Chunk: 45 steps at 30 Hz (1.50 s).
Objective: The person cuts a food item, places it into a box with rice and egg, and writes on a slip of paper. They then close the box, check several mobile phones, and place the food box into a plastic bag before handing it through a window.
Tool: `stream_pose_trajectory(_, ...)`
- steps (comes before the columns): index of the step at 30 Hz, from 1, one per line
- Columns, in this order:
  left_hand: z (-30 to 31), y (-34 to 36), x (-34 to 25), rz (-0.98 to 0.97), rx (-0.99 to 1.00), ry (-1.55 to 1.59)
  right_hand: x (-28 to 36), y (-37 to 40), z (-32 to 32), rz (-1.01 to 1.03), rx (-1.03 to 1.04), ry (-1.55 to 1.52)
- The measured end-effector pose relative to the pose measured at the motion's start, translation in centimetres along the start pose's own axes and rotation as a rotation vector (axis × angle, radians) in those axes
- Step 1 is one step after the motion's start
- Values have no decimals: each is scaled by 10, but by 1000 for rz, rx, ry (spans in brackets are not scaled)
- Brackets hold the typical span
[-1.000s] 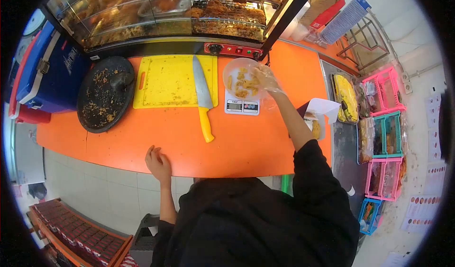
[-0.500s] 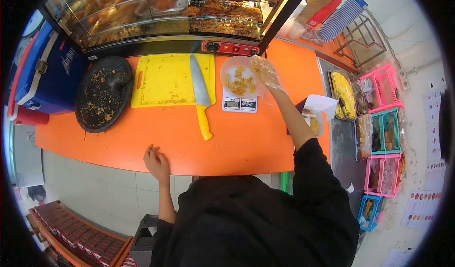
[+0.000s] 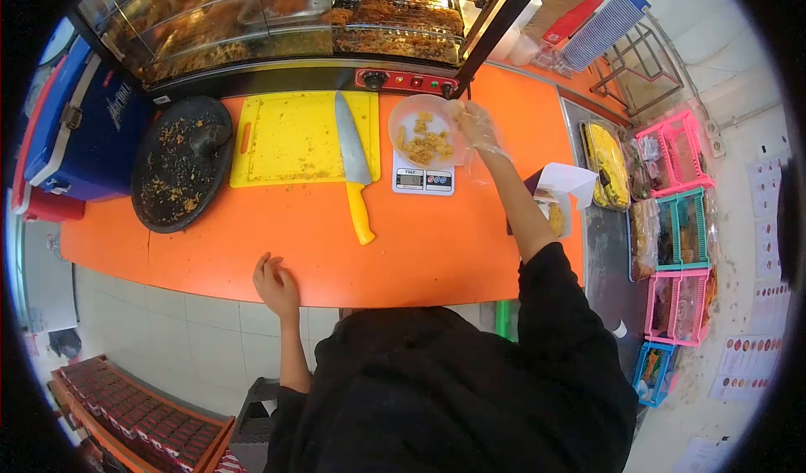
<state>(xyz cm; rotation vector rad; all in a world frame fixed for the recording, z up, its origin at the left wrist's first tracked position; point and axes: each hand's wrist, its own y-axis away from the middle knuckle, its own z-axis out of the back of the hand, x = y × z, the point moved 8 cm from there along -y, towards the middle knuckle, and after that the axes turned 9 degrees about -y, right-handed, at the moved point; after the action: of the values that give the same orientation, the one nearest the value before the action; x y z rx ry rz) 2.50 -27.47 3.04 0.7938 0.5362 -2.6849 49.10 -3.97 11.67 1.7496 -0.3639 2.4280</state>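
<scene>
My right hand, in a clear plastic glove, is at the right rim of a clear plastic bowl. Its fingers are curled together; what they hold, if anything, is hidden. Fried, crumbly food pieces lie in the bowl, which sits on a white digital kitchen scale. Bare and holding nothing, my left hand rests at the counter's front edge with its fingers loosely apart. Left of the scale, a yellow-handled knife lies partly over a yellow cutting board.
On the left stand a dark stone mortar with crumbs and a blue cooler box. A heated display case with fried food backs the orange counter. An open food box stands near my right forearm; plastic baskets lie beyond.
My right hand has shifted slightly right, and its fingers look more curled. My left hand, the bowl and the knife keep their places; the whole view has moved a little.
</scene>
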Motion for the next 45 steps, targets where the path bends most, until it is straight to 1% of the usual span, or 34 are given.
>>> stream_pose_trajectory(2, 1, 2, -2, 22, 13, 10, -34, -9, -10, -116, 184, 267)
stream_pose_trajectory(3, 2, 1, -1, 43, 20, 20, -55, -11, -8, -109, 185, 265)
stream_pose_trajectory(4, 2, 1, 2, 40, 3, 25, -62, -21, -19, -52, 317, -33)
stream_pose_trajectory(5, 1, 4, 3, -4, -27, -15, -67, -28, -29, -39, 468, -341)
stream_pose_trajectory(6, 1, 2, 2, -51, -66, -56, -8, -27, -32, 38, 432, -355)
stream_pose_trajectory(8, -2, 2, 6, -21, -37, -32, 126, -19, -42, 191, 359, -372)
stream_pose_trajectory(10, 0, 1, 5, -31, -49, -31, 240, -35, -36, 605, 151, -45)
stream_pose_trajectory(11, -1, 2, 6, -33, -35, -36, 278, -55, -40, 709, 95, -161)
stream_pose_trajectory(13, 2, 4, 3, -37, -51, -36, 343, -72, -56, 858, -148, 195)
stream_pose_trajectory(15, 0, 3, 5, -23, -53, -12, 366, -105, -66, 492, -182, 338)
stream_pose_trajectory(16, -3, 5, 8, -12, -55, 9, 357, -126, -82, 147, -20, -8)
stream_pose_trajectory(17, -5, 6, 5, -50, -51, 13, 346, -162, -114, 67, 77, -470)
stream_pose_trajectory(18, -6, 7, 6, -24, -73, 10, 332, -194, -134, -2, 185, -932)
stream_pose_trajectory(19, -5, 7, 9, 7, -95, 6, 350, -170, -119, 166, 175, -560)
stream_pose_trajectory(20, -6, 8, 9, -18, -87, 6, 362, -134, -114, 309, 158, -179)
stream_pose_trajectory(21, -7, 8, 10, -33, -80, 8, 364, -118, -107, 652, 86, -73)
stream_pose_trajectory(22, -8, 8, 10, -47, -75, 9, 359, -91, -98, 837, 92, -22)
stream_pose_trajectory(23, -9, 8, 10, -60, -66, 15, 351, -65, -87, 929, 159, -5)
stream_pose_trajectory(24, -10, 6, 10, -78, -54, 9, 338, -47, -76, 952, 271, 18)
stream_pose_trajectory(25, -12, 6, 11, -90, -47, -11, 319, -38, -62, 902, 412, 60)
stream_pose_trajectory(27, -13, 7, 8, -114, -24, -38, 263, -39, -20, 665, 659, 199)
stream_pose_trajectory(29, -15, 5, 4, -80, -23, -62, 197, -63, 35, 365, 769, 429)
stream_pose_trajectory(30, -20, 5, 5, -88, -15, -65, 163, -84, 61, 235, 761, 556)
stream_pose_trajectory(32, -36, 6, 36, 372, -128, 541, 110, -129, 108, 110, 664, 773)
stream_pose_trajectory(33, -38, 2, 22, 371, -130, 536, 88, -156, 123, 97, 589, 881)
stream_pose_trajectory(36, 1, -25, -105, -24, -95, -51, 27, -230, 133, 184, 389, 1149)
stream_pose_trajectory(37, 3, -29, -136, -83, -111, -81, 9, -250, 126, 226, 354, 1194)
stream_pose_trajectory(38, 5, -32, -154, -70, -121, -90, -8, -268, 115, 274, 329, 1227)
stream_pose_trajectory(39, 2, -36, -178, -185, -93, -137, -20, -284, 105, 327, 303, 1230)
stream_pose_trajectory(41, -7, -43, -215, -395, -72, -251, -41, -311, 90, 433, 245, 1145)
stream_pose_trajectory(42, -5, -45, -227, -382, -81, -276, -51, -324, 85, 483, 213, 1092)
stream_pose_trajectory(43, -9, -47, -247, -454, -8, -306, -47, -329, 81, 553, 133, 999)
stream_pose_trajectory(44, -15, -48, -263, -528, 69, -334, -48, -337, 76, 561, 143, 978)
stream_pose_trajectory(45, -16, -51, -270, -517, 67, -351, -43, -340, 77, 425, 286, 998)
